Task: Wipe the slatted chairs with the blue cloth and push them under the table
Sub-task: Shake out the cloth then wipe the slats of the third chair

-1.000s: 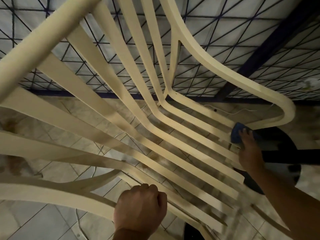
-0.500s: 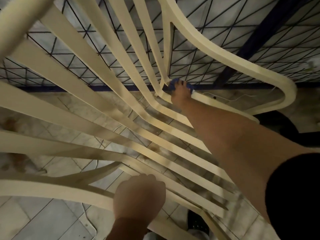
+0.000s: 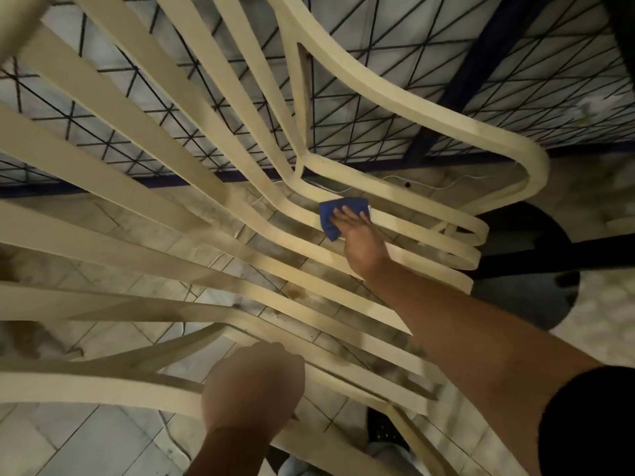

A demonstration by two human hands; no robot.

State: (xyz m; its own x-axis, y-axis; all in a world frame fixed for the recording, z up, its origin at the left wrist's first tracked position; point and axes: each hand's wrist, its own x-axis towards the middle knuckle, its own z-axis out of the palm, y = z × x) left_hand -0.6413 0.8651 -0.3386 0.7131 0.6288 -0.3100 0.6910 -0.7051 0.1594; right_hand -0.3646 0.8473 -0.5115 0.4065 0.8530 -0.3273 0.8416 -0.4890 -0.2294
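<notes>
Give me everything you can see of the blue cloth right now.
The blue cloth is a small, dark blue piece of soft-looking fabric, folded or bunched into a rough rectangle. It lies flat across the cream slats of the slatted chair, just past the bend where backrest meets seat. The right hand presses on it with straight fingers and covers its lower right part; its left and top edges show. Whether it is damp cannot be told.
</notes>
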